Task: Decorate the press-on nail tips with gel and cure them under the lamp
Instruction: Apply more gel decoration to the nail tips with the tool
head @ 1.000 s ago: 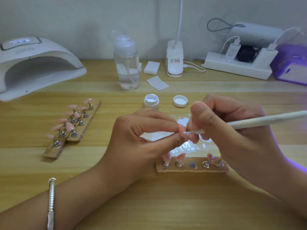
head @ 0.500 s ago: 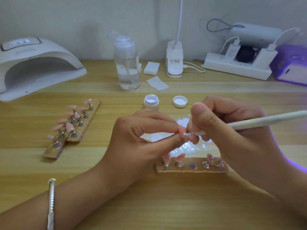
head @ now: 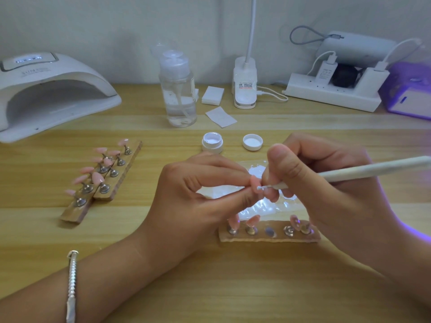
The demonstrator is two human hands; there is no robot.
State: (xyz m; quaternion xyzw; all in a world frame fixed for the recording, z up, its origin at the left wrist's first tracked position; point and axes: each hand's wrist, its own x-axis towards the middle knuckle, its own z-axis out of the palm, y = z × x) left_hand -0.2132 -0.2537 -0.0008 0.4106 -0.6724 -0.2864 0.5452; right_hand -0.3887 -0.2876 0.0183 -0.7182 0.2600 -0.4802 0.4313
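The left hand pinches a pink nail tip between thumb and forefinger. The right hand grips a white brush, whose fine end touches that tip. Just nearer than both hands, a wooden holder lies on the bench, carrying more tips. Just beyond the left hand's knuckles stands the open gel jar; the curing lamp sits well off to its left.
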